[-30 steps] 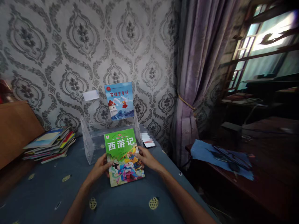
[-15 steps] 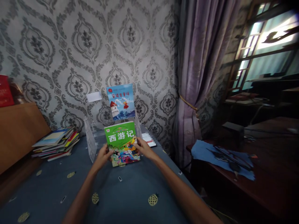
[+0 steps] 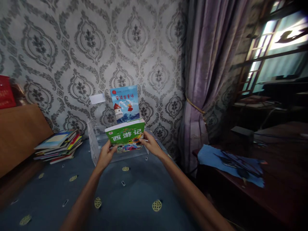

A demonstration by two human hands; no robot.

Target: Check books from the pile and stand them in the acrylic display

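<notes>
Green book (image 3: 131,140) in the grip is showing white lettering, blue book (image 3: 125,104) beyond showing red, blue cloth (image 3: 131,200) below showing yellow motifs

Grey patterned wallpaper (image 3: 69,65), tied purple curtain (image 3: 204,64), bright window (image 3: 276,41), dark reddish table (image 3: 276,195)

Two hands (image 3: 105,156) (image 3: 151,144), one green book (image 3: 125,136), one curtain (image 3: 201,70)

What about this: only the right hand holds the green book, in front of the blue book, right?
No, not only the right hand: the head view shows the left hand also holding the green book in front of the blue book.
</notes>
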